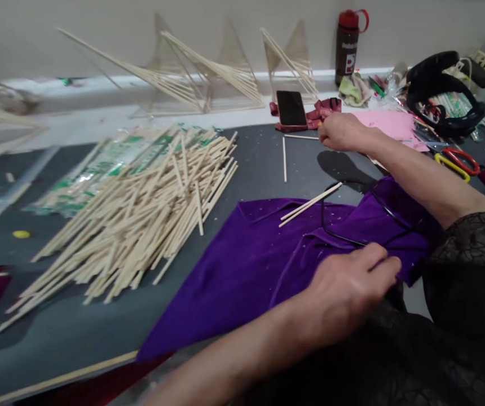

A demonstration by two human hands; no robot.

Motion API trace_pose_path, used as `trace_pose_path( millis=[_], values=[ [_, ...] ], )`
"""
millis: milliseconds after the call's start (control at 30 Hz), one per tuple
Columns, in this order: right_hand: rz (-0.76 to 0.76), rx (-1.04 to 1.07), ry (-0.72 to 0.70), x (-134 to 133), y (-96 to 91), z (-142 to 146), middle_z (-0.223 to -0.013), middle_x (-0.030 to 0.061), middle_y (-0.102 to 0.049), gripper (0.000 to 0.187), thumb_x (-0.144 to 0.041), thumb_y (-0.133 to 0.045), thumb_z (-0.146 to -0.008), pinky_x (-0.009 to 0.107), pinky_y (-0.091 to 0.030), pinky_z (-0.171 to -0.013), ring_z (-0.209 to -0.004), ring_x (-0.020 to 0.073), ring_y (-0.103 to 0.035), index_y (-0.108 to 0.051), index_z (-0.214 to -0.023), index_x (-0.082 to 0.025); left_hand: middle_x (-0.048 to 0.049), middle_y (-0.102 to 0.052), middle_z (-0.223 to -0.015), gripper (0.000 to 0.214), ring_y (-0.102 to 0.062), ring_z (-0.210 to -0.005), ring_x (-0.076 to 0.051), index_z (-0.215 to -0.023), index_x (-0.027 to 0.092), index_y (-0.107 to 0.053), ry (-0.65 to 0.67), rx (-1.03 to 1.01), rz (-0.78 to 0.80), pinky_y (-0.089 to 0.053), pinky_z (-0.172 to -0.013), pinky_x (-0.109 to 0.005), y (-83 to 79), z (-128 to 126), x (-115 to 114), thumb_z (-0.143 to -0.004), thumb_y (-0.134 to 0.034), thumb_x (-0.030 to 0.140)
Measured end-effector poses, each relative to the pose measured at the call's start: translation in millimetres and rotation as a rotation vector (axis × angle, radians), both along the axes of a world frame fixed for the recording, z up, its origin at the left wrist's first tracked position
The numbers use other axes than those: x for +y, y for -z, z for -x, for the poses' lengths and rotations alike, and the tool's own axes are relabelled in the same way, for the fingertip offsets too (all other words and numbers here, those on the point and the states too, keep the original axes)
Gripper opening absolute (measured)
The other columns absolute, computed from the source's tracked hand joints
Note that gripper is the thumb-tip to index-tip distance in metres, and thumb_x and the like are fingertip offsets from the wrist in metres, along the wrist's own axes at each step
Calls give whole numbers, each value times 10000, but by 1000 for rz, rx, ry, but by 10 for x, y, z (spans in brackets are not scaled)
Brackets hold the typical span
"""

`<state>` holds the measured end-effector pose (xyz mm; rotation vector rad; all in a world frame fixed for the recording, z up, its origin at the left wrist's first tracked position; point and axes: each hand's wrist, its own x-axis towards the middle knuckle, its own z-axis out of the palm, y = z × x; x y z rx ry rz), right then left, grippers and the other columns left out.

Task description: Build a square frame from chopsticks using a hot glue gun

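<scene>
My left hand (pixel 348 279) is closed, its fingers curled, over the near edge of a purple cloth (pixel 225 282). What it grips, if anything, is hidden. A thin black cord (pixel 339 235) runs over the cloth beside it. Farther off, my right hand (pixel 339 132) is closed just above the grey table, its shadow below. One end of a thin wooden stick (pixel 300 137) meets its fingers; whether it is gripped cannot be seen. Another single stick (pixel 285 160) lies near there, and two sticks (pixel 310 205) rest on the cloth.
A large pile of wooden sticks (pixel 141 220) and plastic wrappers (pixel 98 169) cover the left side. Stick frames (pixel 221 76) stand by the wall. At the back are a phone (pixel 291 108) and a bottle (pixel 347 48). Scissors (pixel 454 163) and black headphones (pixel 445 93) lie right.
</scene>
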<state>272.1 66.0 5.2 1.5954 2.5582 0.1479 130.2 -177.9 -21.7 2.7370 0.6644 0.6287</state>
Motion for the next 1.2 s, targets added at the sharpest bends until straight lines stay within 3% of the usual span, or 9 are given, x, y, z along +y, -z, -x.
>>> trace_pose_path(
  millis=[100, 233, 367, 500, 600, 700, 833, 967, 1200],
  values=[
    [-4, 15, 4, 118, 30, 87, -1177, 141, -764, 366, -136, -518, -889, 344, -499, -818, -1072, 280, -687, -786, -1138, -161, -55, -740, -963, 266, -714, -806, -137, -1105, 194, -727, -161, -36, -49, -556, -677, -230, -239, 356, 420, -1027, -476, 230],
    [-43, 43, -35, 297, 168, 175, -1211, 156, -754, 394, -139, -483, -911, 351, -480, -815, -1088, 290, -679, -784, -1164, -171, -50, -796, -974, 219, -739, -891, -210, -1007, 234, -790, -591, 116, -53, -560, -797, -318, -349, 663, 1232, -944, -580, 241],
    [-65, 64, -56, 439, 340, 232, -1277, 177, -712, 410, -171, -485, -928, 354, -475, -771, -1072, 303, -675, -756, -1236, -171, -102, -809, -1012, 268, -735, -970, -280, -1023, 209, -811, -878, 269, 54, -540, -869, -383, -208, 701, 1926, -919, -566, 241],
    [-54, 94, -80, 512, 464, 263, -1284, 173, -699, 380, -199, -485, -959, 331, -461, -754, -1058, 298, -676, -754, -1226, -163, -188, -783, -1095, 336, -708, -1079, -315, -1086, 131, -794, -981, 369, 169, -515, -924, -385, 21, 639, 2307, -946, -555, 322],
    [-49, 96, -103, 555, 525, 277, -1250, 155, -713, 364, -188, -467, -970, 323, -443, -737, -1045, 289, -679, -769, -1172, -169, -218, -765, -1134, 377, -694, -1110, -337, -1112, 105, -770, -988, 364, 237, -512, -926, -395, 170, 629, 2444, -935, -593, 387],
    [-62, 92, -120, 573, 541, 297, -1225, 145, -722, 375, -161, -444, -972, 322, -422, -709, -1019, 272, -682, -760, -1173, -168, -210, -767, -1123, 323, -696, -1107, -336, -1107, 108, -764, -987, 348, 233, -512, -924, -398, 244, 665, 2490, -920, -584, 300],
    [-37, 60, -119, 504, 474, 313, -1195, 147, -728, 370, -155, -437, -970, 329, -380, -661, -986, 267, -683, -760, -1150, -147, -187, -784, -1040, 279, -718, -1055, -315, -1035, 124, -785, -981, 353, 249, -510, -936, -387, 239, 768, 2432, -886, -559, 195],
    [46, 45, -144, 390, 378, 272, -1217, 115, -724, 349, -180, -476, -954, 327, -335, -634, -985, 257, -673, -760, -1157, -193, -151, -789, -956, 231, -728, -970, -298, -980, 149, -790, -977, 301, 327, -521, -910, -382, 232, 879, 2304, -856, -605, 212],
    [74, 28, -182, 333, 333, 271, -1188, 107, -721, 344, -203, -458, -985, 318, -291, -605, -944, 228, -660, -749, -1167, -207, -81, -772, -818, 269, -720, -803, -254, -1062, 172, -780, -997, 201, 415, -539, -833, -358, 235, 945, 2247, -845, -648, 260]
  ],
)
